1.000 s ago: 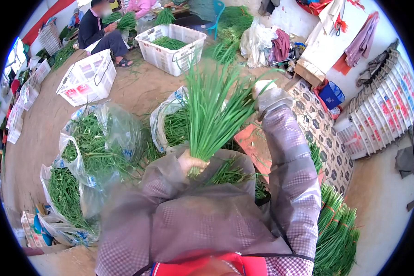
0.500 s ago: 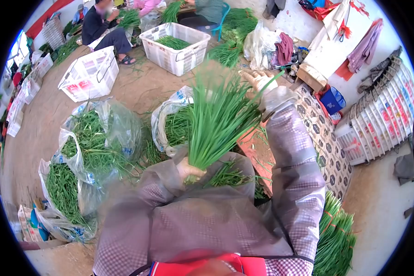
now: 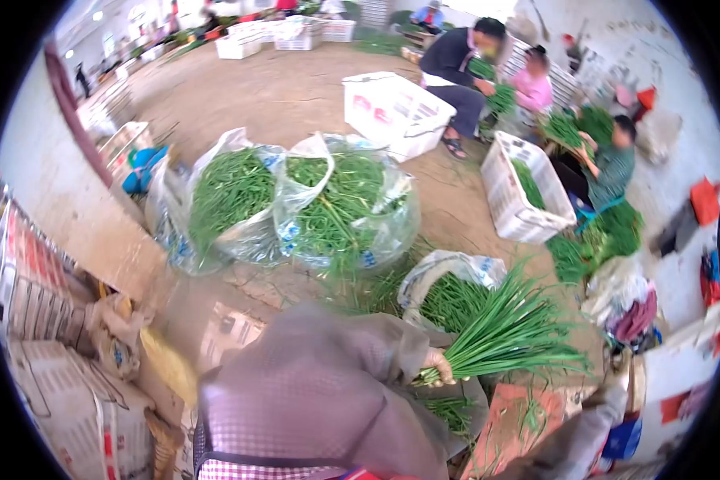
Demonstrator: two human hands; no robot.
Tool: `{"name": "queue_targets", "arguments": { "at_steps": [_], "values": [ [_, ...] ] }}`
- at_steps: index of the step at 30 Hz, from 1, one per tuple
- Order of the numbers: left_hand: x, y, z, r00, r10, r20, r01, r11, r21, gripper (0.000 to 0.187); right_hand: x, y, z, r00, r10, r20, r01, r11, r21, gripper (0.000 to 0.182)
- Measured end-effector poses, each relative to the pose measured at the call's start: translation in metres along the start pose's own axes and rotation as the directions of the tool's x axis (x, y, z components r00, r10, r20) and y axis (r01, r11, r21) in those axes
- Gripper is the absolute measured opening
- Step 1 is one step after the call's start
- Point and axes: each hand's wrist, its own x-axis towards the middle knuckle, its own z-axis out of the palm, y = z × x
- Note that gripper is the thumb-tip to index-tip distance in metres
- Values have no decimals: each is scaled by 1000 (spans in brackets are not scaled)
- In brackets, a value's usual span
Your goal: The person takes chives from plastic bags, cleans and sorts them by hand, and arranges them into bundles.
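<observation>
My left hand [image 3: 435,366] is closed round the stem ends of a bunch of green chives [image 3: 508,332]. The long leaves fan out to the right, over the edge of an open bag of chives [image 3: 456,302]. Loose chives [image 3: 452,414] lie on my lap just below this hand. My right sleeve [image 3: 572,432] reaches out at the lower right, past a reddish board [image 3: 520,428] strewn with cut bits. My right hand [image 3: 619,372] is small and blurred at the end of that sleeve, and its fingers cannot be made out.
Two plastic bags of greens [image 3: 236,188] stand ahead on the left. White crates [image 3: 396,112] sit on the floor beyond. Several people handle greens at the upper right, one in a green top [image 3: 616,168]. Stacked crates [image 3: 72,392] line the lower left, beside a wall edge.
The view has swung to the left. The chives, upright half a second ago, now lean to the right in my left hand. My right hand was spread beside the leaf tips and is now farther from them.
</observation>
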Motion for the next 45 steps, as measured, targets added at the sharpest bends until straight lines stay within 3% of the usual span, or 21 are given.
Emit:
{"name": "queue_targets", "arguments": {
  "at_steps": [5,6,7,8,9,11,12,14,17,21,29,31,32,36,38,39,40,42,43,44,45],
  "values": [
    [7,26,5,994,108,-34,-113,963,-245,32,-59,46,7,963,188,192,-198,980,34,43],
    [15,29,3,993,109,-36,-114,962,-246,32,-71,27,3,945,64,321,-145,962,233,43],
    [23,31,2,993,113,-14,-113,959,-261,38,-84,-7,5,807,-257,531,-312,579,754,60],
    [28,33,2,993,118,9,-111,955,-275,45,-103,-50,13,828,-338,448,-200,568,798,48],
    [28,38,14,989,145,-22,-146,960,-238,43,-127,-122,-84,741,-542,397,-58,538,841,51],
    [27,39,35,986,165,-38,-169,971,-169,40,-137,-171,-30,698,-710,93,-299,-171,939,58],
    [27,37,40,981,188,-54,-192,976,-98,37,-136,-191,-14,697,-711,93,-300,-172,938,58],
    [39,20,48,978,207,-21,-207,977,-47,32,-136,-220,1,774,-609,-174,-214,-511,833,77],
    [36,9,55,996,74,40,-73,997,-27,32,-145,-259,-42,893,-369,-257,-85,-701,708,91],
    [35,2,63,993,-69,98,70,998,-7,31,-143,-254,-29,840,-359,-408,-109,-847,521,91],
    [48,-1,71,904,-349,246,352,935,33,29,-163,-222,-45,923,-168,-346,18,-880,474,85],
    [73,0,62,623,-499,602,689,714,-122,33,-169,-209,-56,955,-74,-289,62,-898,436,78],
    [72,5,71,653,-519,552,672,733,-105,35,-180,-202,-80,995,-14,-103,24,-931,365,74],
    [89,26,98,768,-471,433,425,882,204,43,-188,-157,-85,993,85,83,34,-874,484,52],
    [107,36,140,821,-442,362,292,869,401,53,-189,-120,-91,964,178,-196,255,-820,512,51],
    [120,36,156,850,-395,348,177,837,517,59,-200,-105,-97,949,247,-196,315,-775,548,49],
    [133,41,166,865,-299,403,-30,771,636,67,-202,-95,-102,934,294,-205,358,-733,579,48],
    [147,56,200,839,-274,470,-149,715,684,88,-214,-65,-97,873,423,-241,464,-572,677,42],
    [170,53,213,738,-183,649,-376,687,622,105,-224,-57,-95,861,465,-207,458,-531,713,42],
    [181,53,214,773,-271,574,-252,699,669,110,-232,-49,-95,846,505,-173,447,-492,747,43],
    [185,57,222,786,-187,590,-369,623,689,110,-235,-50,-102,819,549,-169,449,-429,784,43]
  ]
}}
